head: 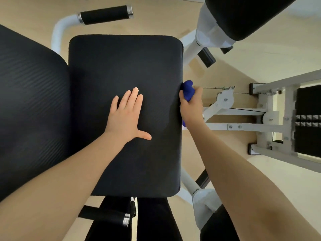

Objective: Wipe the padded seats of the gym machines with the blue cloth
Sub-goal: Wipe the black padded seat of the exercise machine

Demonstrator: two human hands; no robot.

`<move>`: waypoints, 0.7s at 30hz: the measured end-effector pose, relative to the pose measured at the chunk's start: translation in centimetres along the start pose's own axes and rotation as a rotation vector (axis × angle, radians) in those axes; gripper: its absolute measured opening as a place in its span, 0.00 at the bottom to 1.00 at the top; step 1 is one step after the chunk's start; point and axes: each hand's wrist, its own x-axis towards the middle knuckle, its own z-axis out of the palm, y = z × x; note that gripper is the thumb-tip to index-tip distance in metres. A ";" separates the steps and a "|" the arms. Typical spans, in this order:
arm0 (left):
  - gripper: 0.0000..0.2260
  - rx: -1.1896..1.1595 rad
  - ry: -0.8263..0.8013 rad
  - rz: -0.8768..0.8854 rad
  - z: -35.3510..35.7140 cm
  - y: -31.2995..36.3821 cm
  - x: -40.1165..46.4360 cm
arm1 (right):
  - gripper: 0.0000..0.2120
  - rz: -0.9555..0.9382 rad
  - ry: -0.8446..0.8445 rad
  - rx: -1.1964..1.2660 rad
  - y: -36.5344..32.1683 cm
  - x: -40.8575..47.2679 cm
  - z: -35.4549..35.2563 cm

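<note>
**Seat pad: cloth at right edge, left palm flat on top**

The cloth (188, 90) is bunched in the right hand (190, 108), whose fingers curl tight around it and press it against the right side edge of the seat (125, 66). A second scrap of blue shows below the wrist. Most of the cloth is hidden inside the grip.

The left hand (127, 117) lies palm down near the seat's middle, four fingers close together and straight, thumb spread wide toward the right hand. It holds nothing.

The seat is black, matte, rectangular with rounded corners. Left of the left fingers, touching the seat, sits a ribbed black backrest (31, 101), cut off by the frame edge. Beyond the fingertips a black handle (105, 14) on white tube; another handle (104, 216) near the forearm. Right of the cloth: white frame (243, 126), pulleys, cable, and a partly visible weight stack (308, 120). Floor (260, 58) is pale wood. Roller pads at upper and lower right are cut off.
</note>
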 end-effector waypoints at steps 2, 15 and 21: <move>0.59 0.004 -0.022 -0.017 -0.1 0.2 0.0 | 0.09 -0.014 -0.001 0.031 -1.5 2.1 0.5; 0.32 -0.232 0.108 -0.012 -2.5 -0.8 0.9 | 0.09 0.101 -0.002 0.138 -3.1 5.5 0.7; 0.31 -0.269 0.249 -0.179 -5.0 -5.0 4.6 | 0.08 -0.087 0.170 0.042 -8.0 9.5 2.7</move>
